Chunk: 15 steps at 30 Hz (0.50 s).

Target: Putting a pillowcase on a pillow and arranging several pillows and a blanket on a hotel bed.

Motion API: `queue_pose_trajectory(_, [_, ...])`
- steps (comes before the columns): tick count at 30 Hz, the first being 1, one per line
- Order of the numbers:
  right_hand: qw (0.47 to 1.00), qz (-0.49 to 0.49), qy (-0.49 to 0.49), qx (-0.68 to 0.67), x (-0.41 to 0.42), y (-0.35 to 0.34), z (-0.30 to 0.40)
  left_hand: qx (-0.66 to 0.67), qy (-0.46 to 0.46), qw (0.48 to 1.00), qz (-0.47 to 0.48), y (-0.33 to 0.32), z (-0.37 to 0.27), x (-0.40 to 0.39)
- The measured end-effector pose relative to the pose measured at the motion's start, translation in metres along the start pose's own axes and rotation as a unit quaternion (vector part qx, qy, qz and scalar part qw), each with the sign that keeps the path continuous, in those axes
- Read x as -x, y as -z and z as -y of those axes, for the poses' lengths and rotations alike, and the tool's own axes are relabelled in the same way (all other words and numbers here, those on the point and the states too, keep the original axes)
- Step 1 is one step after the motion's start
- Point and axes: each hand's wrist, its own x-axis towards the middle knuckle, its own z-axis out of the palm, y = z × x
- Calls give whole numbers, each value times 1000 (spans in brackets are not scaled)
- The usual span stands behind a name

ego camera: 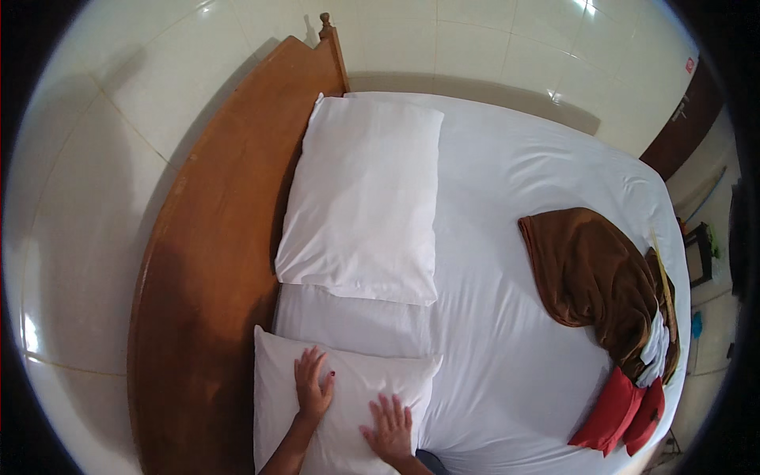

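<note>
Both of my hands are over the nearer white pillow (350, 409), which lies on the bed beside the headboard. My left hand (313, 383) is on its left half with the fingers apart and nothing held. Towards the right end of the same pillow, my right hand (390, 428) is spread flat and slightly blurred, also holding nothing. A second white pillow (365, 196) lies farther off, with a strip of sheet between the two. Under both runs a white bed sheet (481, 285) with shallow wrinkles.
A wooden headboard (219, 237) borders the bed on the left. Towards the foot lie a rumpled brown blanket (588, 267), a white cloth (655, 350), a thin yellowish stick (665, 285) and red cushions (608, 412). Behind the bed rises a tiled wall (475, 47); a dark door (683, 127) is at far right.
</note>
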Motion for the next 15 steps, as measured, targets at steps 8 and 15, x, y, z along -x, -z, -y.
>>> queue_pose_trajectory(8, [998, -45, 15, 39, -11, -23, -12, -100, 25, 994, -47, -44, 20, -10])
queue_pose_trajectory(15, [940, -169, -89, -284, -122, -2, -39, 639, 392, 658, -67, -71, 141, -153])
